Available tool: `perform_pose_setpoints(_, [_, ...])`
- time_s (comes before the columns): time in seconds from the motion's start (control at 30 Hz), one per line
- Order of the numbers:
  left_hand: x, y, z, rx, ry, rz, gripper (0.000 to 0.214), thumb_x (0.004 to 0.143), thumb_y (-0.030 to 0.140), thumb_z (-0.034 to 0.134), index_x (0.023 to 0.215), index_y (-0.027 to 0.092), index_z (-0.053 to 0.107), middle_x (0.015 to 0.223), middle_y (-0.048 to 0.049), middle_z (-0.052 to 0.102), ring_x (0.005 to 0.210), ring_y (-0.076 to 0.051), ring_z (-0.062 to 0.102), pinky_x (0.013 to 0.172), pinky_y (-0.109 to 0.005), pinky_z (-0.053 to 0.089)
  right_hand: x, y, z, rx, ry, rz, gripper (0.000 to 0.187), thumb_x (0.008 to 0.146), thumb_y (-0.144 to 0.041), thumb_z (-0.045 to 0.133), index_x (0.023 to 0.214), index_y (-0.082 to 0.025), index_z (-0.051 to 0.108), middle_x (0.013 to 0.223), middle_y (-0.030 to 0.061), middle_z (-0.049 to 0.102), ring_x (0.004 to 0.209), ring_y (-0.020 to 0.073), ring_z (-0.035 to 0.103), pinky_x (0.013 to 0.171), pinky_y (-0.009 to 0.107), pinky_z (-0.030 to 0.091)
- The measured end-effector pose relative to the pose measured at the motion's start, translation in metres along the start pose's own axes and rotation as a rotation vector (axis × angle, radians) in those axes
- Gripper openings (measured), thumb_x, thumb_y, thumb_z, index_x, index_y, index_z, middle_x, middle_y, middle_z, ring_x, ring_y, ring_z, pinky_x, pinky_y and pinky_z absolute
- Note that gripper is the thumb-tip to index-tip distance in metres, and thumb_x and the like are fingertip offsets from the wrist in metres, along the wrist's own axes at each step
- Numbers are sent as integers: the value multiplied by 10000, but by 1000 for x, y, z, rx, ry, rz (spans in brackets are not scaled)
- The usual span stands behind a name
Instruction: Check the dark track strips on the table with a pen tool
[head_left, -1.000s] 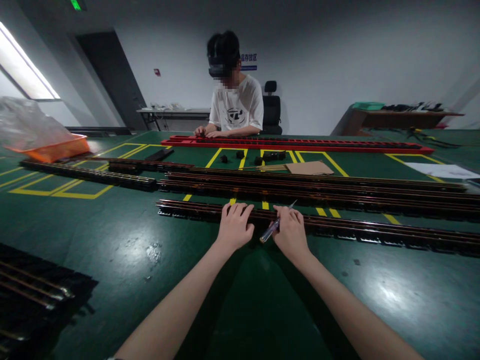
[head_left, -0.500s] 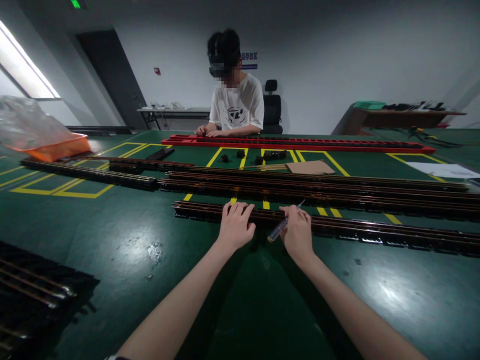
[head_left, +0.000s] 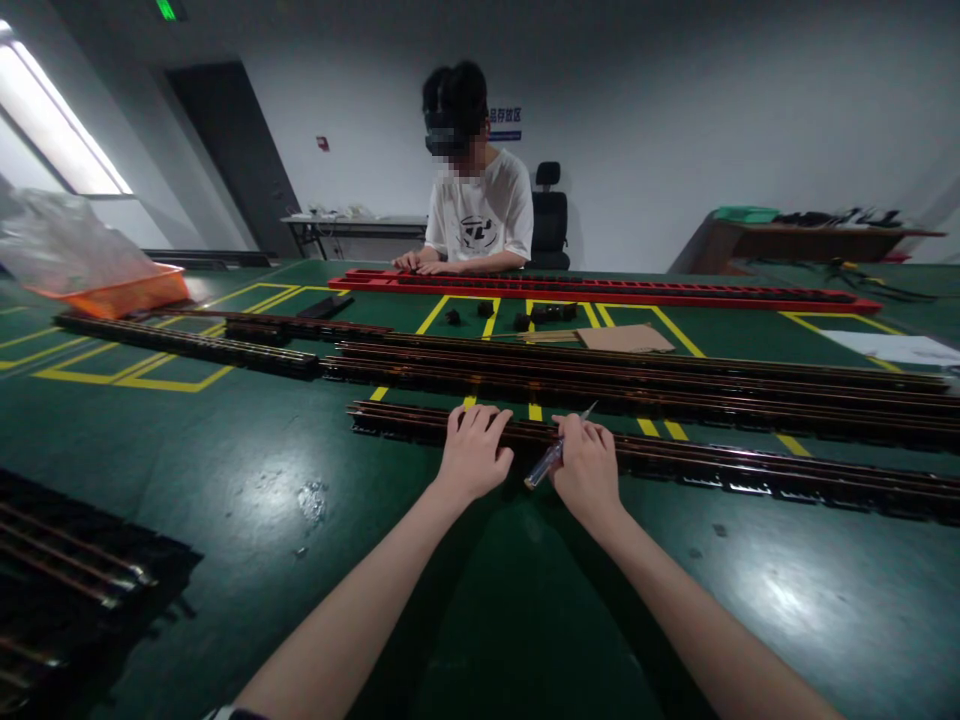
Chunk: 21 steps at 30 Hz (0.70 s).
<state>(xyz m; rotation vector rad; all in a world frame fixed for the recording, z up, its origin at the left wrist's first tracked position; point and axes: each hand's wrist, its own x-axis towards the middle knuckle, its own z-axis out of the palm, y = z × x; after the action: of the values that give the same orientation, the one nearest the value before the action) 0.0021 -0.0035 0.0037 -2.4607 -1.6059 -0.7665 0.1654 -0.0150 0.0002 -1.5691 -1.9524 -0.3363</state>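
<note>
A long dark rail with copper strips (head_left: 750, 465) lies across the green table (head_left: 247, 470) in front of me. My left hand (head_left: 472, 450) rests on it, fingers curled over its top edge. Just to the right, my right hand (head_left: 589, 462) is on the same rail and closed around a thin clear-handled screwdriver (head_left: 546, 462), whose tip points up and to the right. More of the same long rails (head_left: 637, 380) lie in parallel rows just beyond the one I touch.
A person in a white shirt (head_left: 480, 215) sits opposite, hands on a long red tray (head_left: 600, 290). Small black parts (head_left: 517, 318) and cardboard (head_left: 619, 337) lie mid-table. An orange bin with plastic (head_left: 112, 290) is far left; black rails (head_left: 67, 580) lie near left.
The near rail slid to the right under my hands between the first two frames. My right hand with the screwdriver shifted slightly along it; my left hand stayed on the rail.
</note>
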Motion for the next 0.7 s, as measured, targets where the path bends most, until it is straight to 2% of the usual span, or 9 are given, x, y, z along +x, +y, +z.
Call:
perform_pose_setpoints(0.13, [1,1,0,-15,-21,21,423,785,234,430,1192,180,529,1173,-85,590,1138,-238,479,1065,-473,237,0,0,1,41,-2,-3,277,650,-6,446,874,-168,448,813,97,636,827,253,573,844,369,367])
perform_pose_setpoints(0.3, [0,1,2,14,13,-27,402,791,232,417,1169,167,537,1187,-98,585,1153,-250,469,1081,-505,181,-2,7,2,56,40,76,314,613,19,417,856,-179,436,833,102,634,831,263,556,835,393,367])
perform_pose_setpoints(0.53, [-1,0,4,33,21,-17,392,784,224,423,1156,186,543,1170,-87,591,1146,-251,475,1066,-493,216,-2,6,3,140,65,-96,306,664,-71,466,957,-156,468,842,96,627,834,264,565,834,384,371])
perform_pose_setpoints(0.7, [-1,0,4,21,9,-19,386,781,219,429,1147,188,545,1168,-84,590,1142,-250,472,1060,-484,224,0,1,6,1,26,-54,250,740,-114,468,989,-117,487,833,125,635,847,281,567,841,397,358])
